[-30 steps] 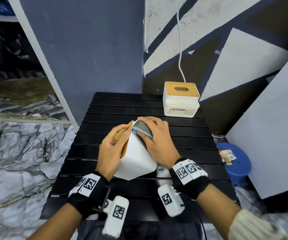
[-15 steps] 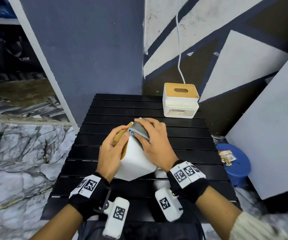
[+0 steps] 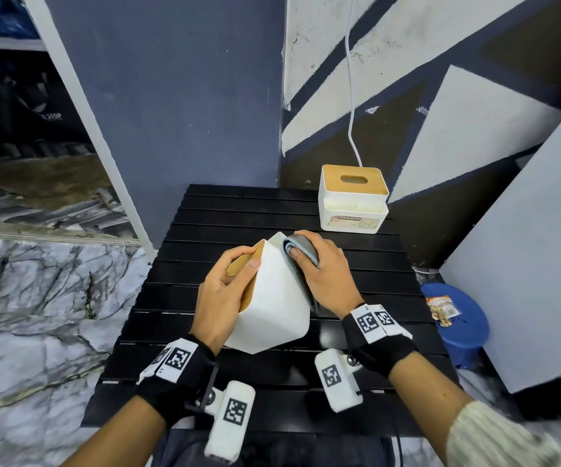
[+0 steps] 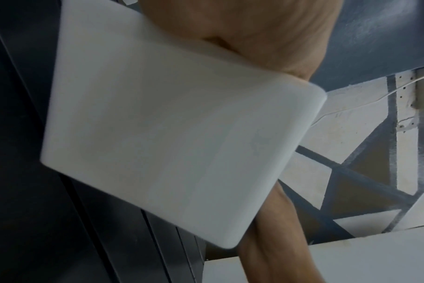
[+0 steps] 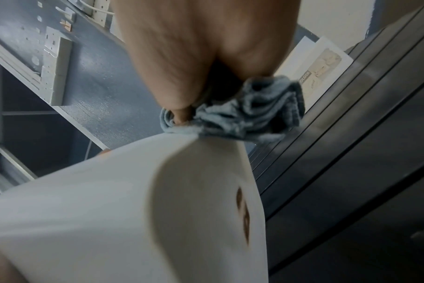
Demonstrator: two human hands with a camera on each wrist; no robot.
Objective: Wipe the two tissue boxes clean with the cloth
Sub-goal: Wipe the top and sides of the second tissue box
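Two tissue boxes are in play, and only one is being worked on. The near tissue box [image 3: 272, 298] is lifted off the black slatted counter [image 3: 356, 271] and tipped onto an edge, its bamboo lid [image 3: 242, 264] turned left into the palm of the left hand [image 3: 225, 291], whose fingers curl over the lid while the thumb lies along the box's upper edge. That hold seems chosen to brace the box from the lid side, so the plain white walls are turned up and to the right where they can be reached. The right hand [image 3: 323, 274] presses a bunched grey-blue cloth [image 3: 301, 251] against the far upper corner of the box, with the fingers wrapped over the wad and the thumb tucked into its folds; the right wrist view shows the cloth [image 5: 232, 114] meeting the white edge just below the fingertips. Pushing against the opposing left hand lets the cloth bear down without the light box sliding away. Judging by this, the wipe is at the top edge of the right-facing wall, with the first box still under way. The far tissue box [image 3: 353, 200], labelled on its front and with a bamboo lid with a slot, stands upright at the far right corner of the counter, well apart from both hands, apparently awaiting its turn.
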